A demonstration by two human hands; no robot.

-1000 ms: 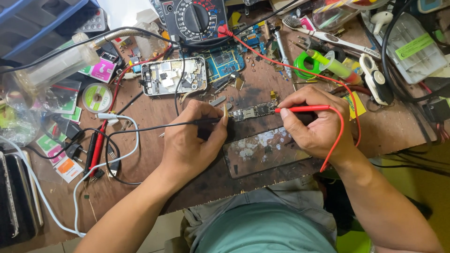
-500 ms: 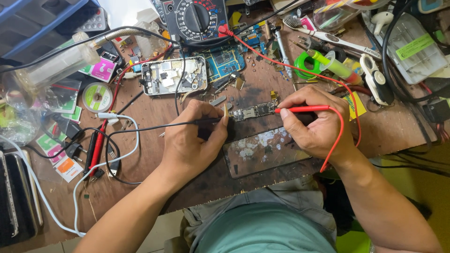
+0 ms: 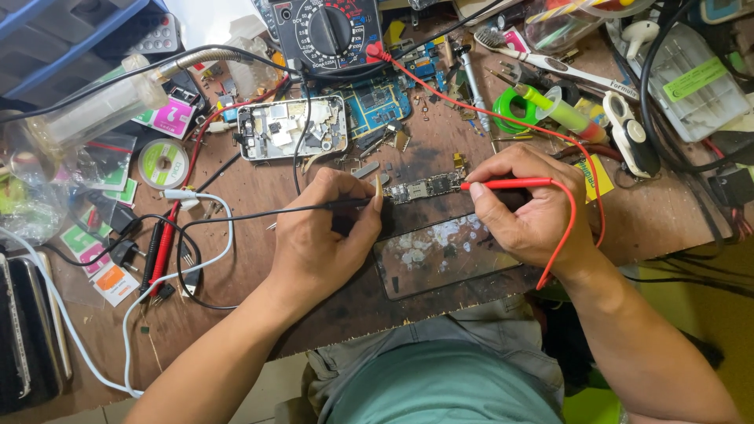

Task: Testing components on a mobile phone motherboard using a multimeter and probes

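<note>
A small narrow circuit board [image 3: 425,188] lies on the brown workbench [image 3: 259,314] between my hands. My left hand [image 3: 323,233] pinches a black test probe [image 3: 349,203], its tip at the board's left end. My right hand [image 3: 525,206] grips a red test probe [image 3: 503,184], its tip pointing at the board's right end. Red and black leads run back to an analogue multimeter [image 3: 327,33] at the far edge. A dark phone glass panel [image 3: 444,255] lies just under my hands.
An opened phone chassis [image 3: 292,128] and a blue circuit board [image 3: 378,102] lie behind the hands. Solder spool [image 3: 162,162], white cable [image 3: 149,290], spare red and black probes [image 3: 161,247] sit left. A toothbrush [image 3: 542,59], green tape roll [image 3: 514,110] and plastic parts box [image 3: 691,78] sit right.
</note>
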